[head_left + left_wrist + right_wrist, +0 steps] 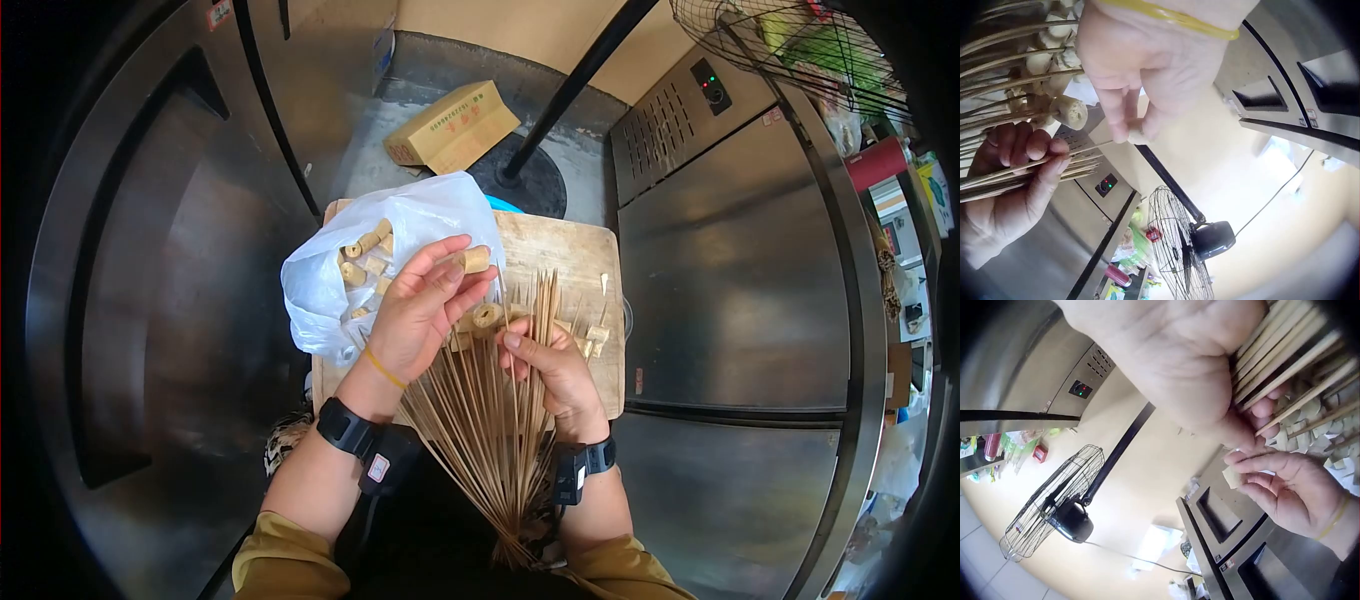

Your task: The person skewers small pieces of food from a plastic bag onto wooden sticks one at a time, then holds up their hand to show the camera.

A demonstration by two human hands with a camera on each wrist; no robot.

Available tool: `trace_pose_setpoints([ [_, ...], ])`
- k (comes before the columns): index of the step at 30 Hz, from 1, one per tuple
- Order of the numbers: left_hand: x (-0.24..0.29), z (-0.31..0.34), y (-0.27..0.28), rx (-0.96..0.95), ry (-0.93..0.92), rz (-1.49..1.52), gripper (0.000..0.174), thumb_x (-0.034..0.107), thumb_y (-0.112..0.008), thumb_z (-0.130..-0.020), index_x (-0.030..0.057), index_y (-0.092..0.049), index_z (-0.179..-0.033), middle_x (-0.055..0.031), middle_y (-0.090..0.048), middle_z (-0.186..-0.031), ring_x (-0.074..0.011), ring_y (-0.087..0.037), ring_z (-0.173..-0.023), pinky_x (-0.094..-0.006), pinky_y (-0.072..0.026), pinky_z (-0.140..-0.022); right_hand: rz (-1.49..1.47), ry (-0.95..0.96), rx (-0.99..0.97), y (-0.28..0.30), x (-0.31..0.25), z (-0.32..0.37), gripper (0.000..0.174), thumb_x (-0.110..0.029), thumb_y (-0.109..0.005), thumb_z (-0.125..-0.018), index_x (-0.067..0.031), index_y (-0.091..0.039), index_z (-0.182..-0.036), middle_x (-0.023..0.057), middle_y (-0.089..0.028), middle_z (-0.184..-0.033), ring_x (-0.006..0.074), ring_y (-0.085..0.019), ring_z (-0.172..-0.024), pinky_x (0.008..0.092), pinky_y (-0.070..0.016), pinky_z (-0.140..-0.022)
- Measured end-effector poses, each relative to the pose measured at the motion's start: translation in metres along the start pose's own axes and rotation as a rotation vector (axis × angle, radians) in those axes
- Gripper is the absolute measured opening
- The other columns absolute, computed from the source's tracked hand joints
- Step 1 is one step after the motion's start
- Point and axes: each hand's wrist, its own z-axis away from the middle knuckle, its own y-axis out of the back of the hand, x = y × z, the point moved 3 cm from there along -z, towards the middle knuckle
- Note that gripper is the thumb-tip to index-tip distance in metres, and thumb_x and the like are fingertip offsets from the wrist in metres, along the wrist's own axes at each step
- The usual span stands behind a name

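Note:
Between thumb and fingertips, my left hand (pixel 420 312) pinches a short tan food roll (pixel 474 260), which looks like rolled tofu skin. A bundle of bamboo skewers (pixel 546 300) is gripped in my right hand (pixel 560 375). One skewer (pixel 1090 148) stands apart from that bundle at the thumb and forefinger, its tip right at the roll in the left wrist view. Below the hands, many skewers (pixel 480 420) fan out toward my body, with tan rolls (pixel 487 316) on their far ends over the wooden board (pixel 560 245). Loose rolls (pixel 354 273) lie in a white plastic bag (pixel 430 205) at the left.
Steel cabinets (pixel 730 260) flank the board on both sides. Behind it stand a cardboard box (pixel 455 128) and the round black base (pixel 540 185) of a pole fan (pixel 1179 244). More skewered rolls (pixel 597 335) lie at the board's right edge.

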Motion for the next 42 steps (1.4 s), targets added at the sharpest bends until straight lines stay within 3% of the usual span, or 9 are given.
trace_pose_setpoints([
  [11, 0.0021, -0.0016, -0.0017, 0.034, 0.022, 0.033, 0.037, 0.007, -0.050, -0.092, -0.0039, -0.043, -0.127, -0.0195, -0.050, -0.128, -0.0270, -0.052, -0.116, -0.0320, -0.0433, -0.100, 0.007, 0.004, -0.010, 0.0009, 0.0007, 0.0000, 0.008, -0.012, -0.065, -0.085, -0.0063, -0.063, -0.090, 0.0030, -0.063, -0.070, 0.0064, -0.054, -0.057, 0.0174, -0.0404, -0.051],
  [21, 0.0020, -0.0013, 0.0005, 0.081, 0.021, -0.009, 0.037, 0.010, -0.052, -0.093, -0.0033, -0.045, -0.126, -0.0180, -0.053, -0.123, -0.0263, -0.053, -0.115, -0.0304, -0.0445, -0.098, -0.048, -0.028, -0.064, -0.0035, -0.0054, 0.0054, 0.006, -0.010, -0.065, -0.085, -0.0060, -0.061, -0.086, 0.0065, -0.063, -0.068, 0.0062, -0.050, -0.052, 0.0173, -0.0379, -0.048],
  [42, -0.0040, -0.0039, 0.0020, 0.115, -0.015, -0.028, 0.036, 0.014, -0.052, -0.094, -0.0018, -0.046, -0.125, -0.0154, -0.055, -0.120, -0.0202, -0.056, -0.105, -0.0291, -0.0461, -0.094, 0.039, -0.049, -0.090, -0.0070, -0.0043, 0.0014, 0.008, -0.013, -0.065, -0.085, -0.0062, -0.061, -0.083, 0.0051, -0.062, -0.065, 0.0043, -0.046, -0.047, 0.0164, -0.0360, -0.045],
])
